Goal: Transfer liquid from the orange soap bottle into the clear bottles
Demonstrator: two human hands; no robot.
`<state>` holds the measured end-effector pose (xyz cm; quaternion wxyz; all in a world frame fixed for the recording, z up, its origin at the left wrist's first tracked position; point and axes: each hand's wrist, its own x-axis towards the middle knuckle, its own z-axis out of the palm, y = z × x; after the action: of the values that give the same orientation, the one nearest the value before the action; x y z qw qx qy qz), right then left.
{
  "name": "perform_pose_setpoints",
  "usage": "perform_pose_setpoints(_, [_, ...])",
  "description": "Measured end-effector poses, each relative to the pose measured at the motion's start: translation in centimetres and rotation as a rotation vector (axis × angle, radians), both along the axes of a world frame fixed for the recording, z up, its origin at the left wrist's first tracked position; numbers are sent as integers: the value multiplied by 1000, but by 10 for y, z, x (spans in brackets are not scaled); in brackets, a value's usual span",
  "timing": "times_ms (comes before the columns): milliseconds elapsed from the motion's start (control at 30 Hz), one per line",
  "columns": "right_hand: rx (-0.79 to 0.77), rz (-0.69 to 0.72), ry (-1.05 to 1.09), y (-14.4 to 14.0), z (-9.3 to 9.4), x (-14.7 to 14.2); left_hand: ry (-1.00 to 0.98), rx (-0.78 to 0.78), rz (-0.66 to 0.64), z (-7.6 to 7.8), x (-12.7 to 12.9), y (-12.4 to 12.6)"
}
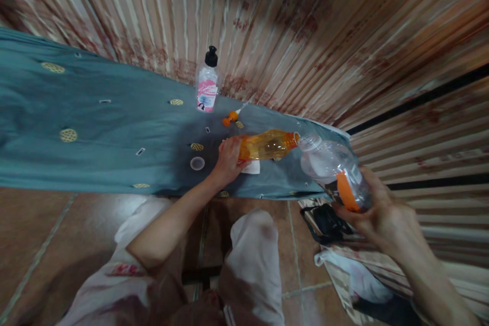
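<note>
My left hand [228,160] grips the base of an orange plastic bottle [267,145], which is tilted on its side over the blue-green cloth [95,132]. My right hand [382,211] holds a clear plastic bottle [334,170] with an orange label, tipped so its open mouth meets the mouth of the orange bottle. A white round cap [197,163] lies on the cloth left of my left hand. An orange nozzle cap [230,118] rests further back. A white paper slip [252,167] lies under the orange bottle.
A clear pump bottle [208,83] with a black top and pink label stands at the back by the corrugated metal wall [305,35]. A black strap and a striped bag [344,260] lie on the tiled floor at right. My knees are below.
</note>
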<state>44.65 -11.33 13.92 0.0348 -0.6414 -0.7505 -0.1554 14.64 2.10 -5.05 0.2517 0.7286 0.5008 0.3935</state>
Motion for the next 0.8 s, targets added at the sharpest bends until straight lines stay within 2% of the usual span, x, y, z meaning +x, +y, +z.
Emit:
perform_pose_setpoints(567, [-7,-62,9,-1,-1,-2,9,26,-14,-3,-1,1])
perform_pose_setpoints(800, [7,-35,2,0,0,-3,-8,13,-17,-1,-1,0])
